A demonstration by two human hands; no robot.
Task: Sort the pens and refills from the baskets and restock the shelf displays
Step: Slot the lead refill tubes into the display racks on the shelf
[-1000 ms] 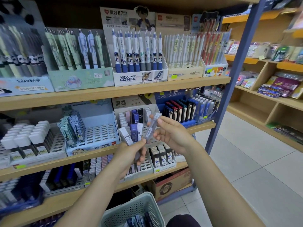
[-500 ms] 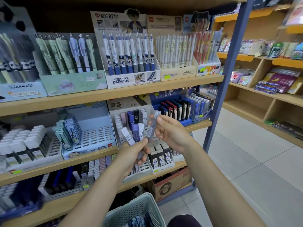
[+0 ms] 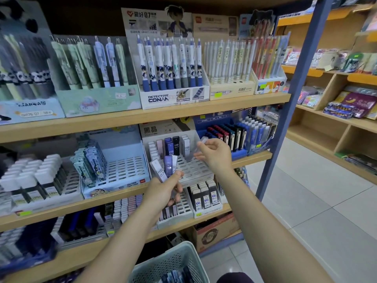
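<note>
- While a slotted tray (image 3: 191,170) on the middle shelf (image 3: 255,158) waits half empty, one clear refill case (image 3: 201,148) is pinched in the right hand (image 3: 214,155), apparently aimed at a slot.
- A fan of cases (image 3: 165,168) is clenched in the left hand (image 3: 165,190), seemingly as ready stock.
- More stock is seen in the basket (image 3: 173,262) below.

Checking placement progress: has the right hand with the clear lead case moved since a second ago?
Yes. The right hand has carried the clear case away from the left hand, up toward the slotted display box.
</note>
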